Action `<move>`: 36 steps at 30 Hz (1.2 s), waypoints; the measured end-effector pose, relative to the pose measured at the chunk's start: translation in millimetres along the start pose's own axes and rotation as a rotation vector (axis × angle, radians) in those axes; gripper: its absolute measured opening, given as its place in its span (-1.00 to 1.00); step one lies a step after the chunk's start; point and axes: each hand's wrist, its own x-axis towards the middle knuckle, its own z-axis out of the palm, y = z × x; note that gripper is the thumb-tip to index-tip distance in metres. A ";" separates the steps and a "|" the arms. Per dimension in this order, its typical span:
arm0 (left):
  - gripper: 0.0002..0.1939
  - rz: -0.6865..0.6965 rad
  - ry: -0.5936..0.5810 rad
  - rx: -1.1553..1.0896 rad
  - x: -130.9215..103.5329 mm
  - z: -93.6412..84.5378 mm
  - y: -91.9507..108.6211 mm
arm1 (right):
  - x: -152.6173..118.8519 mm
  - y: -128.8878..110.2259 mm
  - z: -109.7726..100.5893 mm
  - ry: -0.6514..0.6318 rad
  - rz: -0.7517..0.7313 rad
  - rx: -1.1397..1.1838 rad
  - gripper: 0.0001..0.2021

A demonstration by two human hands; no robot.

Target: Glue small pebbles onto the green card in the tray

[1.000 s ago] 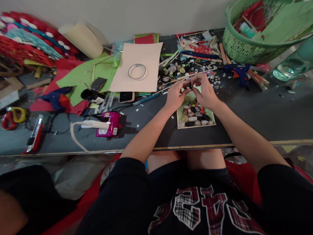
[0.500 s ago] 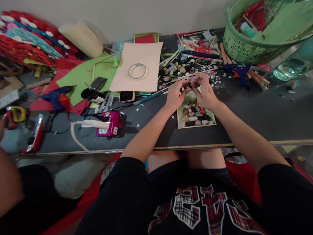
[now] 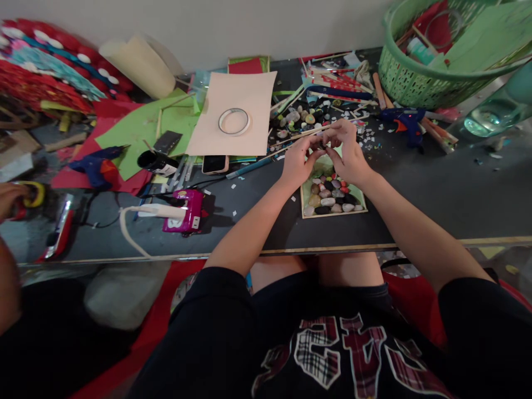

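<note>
My left hand and my right hand meet over the far end of a shallow, light-rimmed tray. Their fingertips are closed together on a small dark pebble, mostly hidden by the fingers. Below the hands, rows of smooth pebbles in white, black, grey, brown and red lie on the tray's green base. Just beyond my hands, thin wooden sticks lie by a loose pile of pebbles.
Left of my hands are a magenta power adapter with a white plug, a phone and a tape ring on cream paper. Glue guns and a green basket stand right. At far left, another person's hand touches yellow-and-red-handled scissors.
The other person's hand at far left has come onto the scissors. My own hands stay nearly still over the tray, with only slight finger movement.
</note>
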 end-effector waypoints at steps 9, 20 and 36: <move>-0.47 -0.016 0.019 -0.019 -0.2 -0.3 0.4 | -0.1 -2.2 -2.9 0.035 -0.002 -0.030 -0.52; -0.24 -0.099 0.019 -0.241 3.8 4.5 -11.9 | 6.5 -17.8 -5.9 0.070 0.028 -0.069 -0.46; -0.20 -0.217 -0.147 -0.543 2.7 2.8 2.0 | -0.6 -15.8 -9.5 0.231 0.058 -0.370 -0.53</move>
